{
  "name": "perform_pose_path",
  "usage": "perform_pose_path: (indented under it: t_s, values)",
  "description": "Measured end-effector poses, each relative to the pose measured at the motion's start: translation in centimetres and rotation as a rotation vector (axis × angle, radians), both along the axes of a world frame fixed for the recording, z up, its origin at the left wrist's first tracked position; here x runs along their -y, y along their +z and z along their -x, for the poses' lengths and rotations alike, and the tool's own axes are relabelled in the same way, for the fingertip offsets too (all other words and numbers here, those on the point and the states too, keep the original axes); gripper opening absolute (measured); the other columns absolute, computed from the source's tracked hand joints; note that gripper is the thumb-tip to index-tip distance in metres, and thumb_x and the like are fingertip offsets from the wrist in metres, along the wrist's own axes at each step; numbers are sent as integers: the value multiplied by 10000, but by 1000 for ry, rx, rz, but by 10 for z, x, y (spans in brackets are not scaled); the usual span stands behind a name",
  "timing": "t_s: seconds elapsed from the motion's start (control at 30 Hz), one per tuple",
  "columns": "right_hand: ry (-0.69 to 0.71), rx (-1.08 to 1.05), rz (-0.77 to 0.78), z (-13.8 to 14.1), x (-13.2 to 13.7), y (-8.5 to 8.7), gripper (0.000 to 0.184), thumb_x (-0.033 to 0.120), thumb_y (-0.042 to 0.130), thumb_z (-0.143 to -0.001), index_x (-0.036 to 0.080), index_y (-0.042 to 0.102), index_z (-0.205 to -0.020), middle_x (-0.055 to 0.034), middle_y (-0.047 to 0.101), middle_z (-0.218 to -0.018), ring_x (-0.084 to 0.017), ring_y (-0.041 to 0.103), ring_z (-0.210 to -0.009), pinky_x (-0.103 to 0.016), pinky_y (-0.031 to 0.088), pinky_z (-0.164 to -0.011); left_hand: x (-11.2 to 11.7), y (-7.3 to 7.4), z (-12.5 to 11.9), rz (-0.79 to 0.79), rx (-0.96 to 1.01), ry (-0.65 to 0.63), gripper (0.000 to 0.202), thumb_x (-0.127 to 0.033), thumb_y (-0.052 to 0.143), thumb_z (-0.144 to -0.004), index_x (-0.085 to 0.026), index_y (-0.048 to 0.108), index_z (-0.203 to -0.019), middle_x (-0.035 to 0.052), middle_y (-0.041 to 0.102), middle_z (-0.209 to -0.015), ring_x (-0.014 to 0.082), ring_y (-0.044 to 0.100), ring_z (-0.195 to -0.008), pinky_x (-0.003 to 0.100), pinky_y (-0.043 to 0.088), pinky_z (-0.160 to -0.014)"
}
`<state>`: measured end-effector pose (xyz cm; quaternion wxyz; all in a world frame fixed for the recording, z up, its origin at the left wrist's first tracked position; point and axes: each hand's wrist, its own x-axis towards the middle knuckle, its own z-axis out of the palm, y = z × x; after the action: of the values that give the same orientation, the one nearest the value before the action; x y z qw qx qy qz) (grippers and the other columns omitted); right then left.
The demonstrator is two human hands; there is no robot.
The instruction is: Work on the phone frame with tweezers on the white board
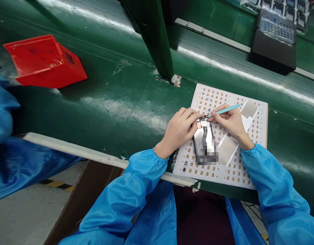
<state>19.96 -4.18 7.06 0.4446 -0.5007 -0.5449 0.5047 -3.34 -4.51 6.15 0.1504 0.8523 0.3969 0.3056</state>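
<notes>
An opened smartphone (pixel 203 136) lies on a white perforated board, its battery and inner parts showing; its lower end is blurred out by pixelation. My left hand (pixel 181 127) grips the phone's upper left edge, thumb on the side and fingertips at the top. In my right hand (pixel 230 120), light-blue tweezers (pixel 232 108) are pinched, their tips at the phone's top end. What lies right at the tips is too small to make out. Under my right wrist, a strip of white-edged sheet with grey panels (pixel 228 148) slants across the board.
The perforated board (pixel 260 136) rests on a green worktop (pixel 121 112). A red bin (pixel 48 64) stands at the left, near a blue sleeve (pixel 3 109) of another person. A dark green post (pixel 157 41) rises behind the board. A black box (pixel 273 51) sits at the back right.
</notes>
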Motion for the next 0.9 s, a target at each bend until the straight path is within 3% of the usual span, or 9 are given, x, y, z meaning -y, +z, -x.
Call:
perform_pose_path:
  t_s: [0.37, 0.9]
  values:
    - [33, -31, -29, -2, 1, -2, 357, 502, 899, -906, 187, 747, -975, -87, 796, -879, -283, 817, -870, -399, 730, -835, 0, 0, 0, -11, -26, 1, 304, -151, 466, -1068, -175, 689, -1273, 99, 721, -1133, 266, 602, -1024, 409, 535, -835]
    - [21, -1, -2, -1, 0, -1, 417, 574, 894, -877, 197, 732, -950, -87, 792, -890, -299, 816, -865, -416, 731, -809, 0, -3, -1, -73, -72, -14, 324, -143, 459, -1068, -174, 712, -1269, 119, 719, -1136, 279, 602, -1029, 429, 557, -821]
